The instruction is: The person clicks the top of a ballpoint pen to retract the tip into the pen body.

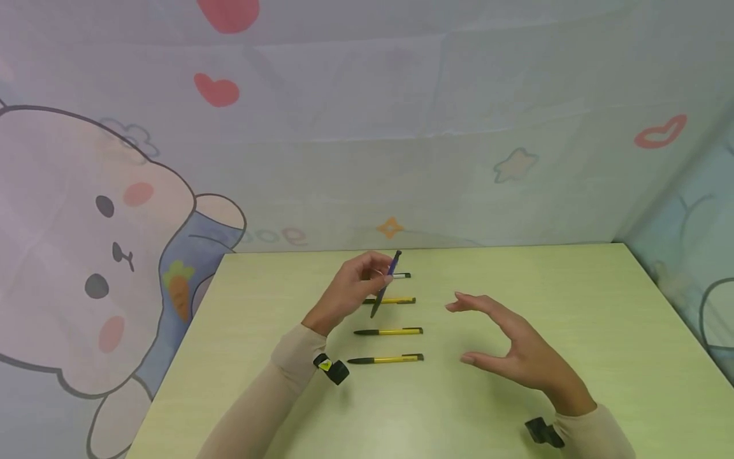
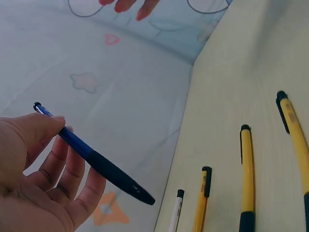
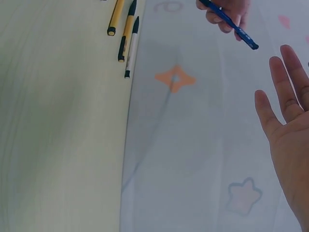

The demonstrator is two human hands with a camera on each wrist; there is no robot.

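Between thumb and fingers, my left hand (image 1: 357, 280) pinches a blue pen (image 2: 84, 149) with a dark grip section, held tilted above the table. Below it lie a white pen (image 1: 402, 275) and a yellow pen (image 1: 401, 300), both partly hidden by the left hand in the head view. Nearer the front, two more yellow pens (image 1: 400, 331) with black grips lie parallel in the same column. To the right of the pens, my right hand (image 1: 522, 347) hovers with fingers extended and thumb apart, holding nothing.
The pens lie on a pale yellow-green table (image 1: 573, 287). Its back edge meets a cloth backdrop (image 1: 367, 159) printed with hearts, stars and a cartoon animal. Another printed cloth (image 1: 705, 255) hangs along the right side. A small black device (image 1: 331, 368) is strapped to each wrist.
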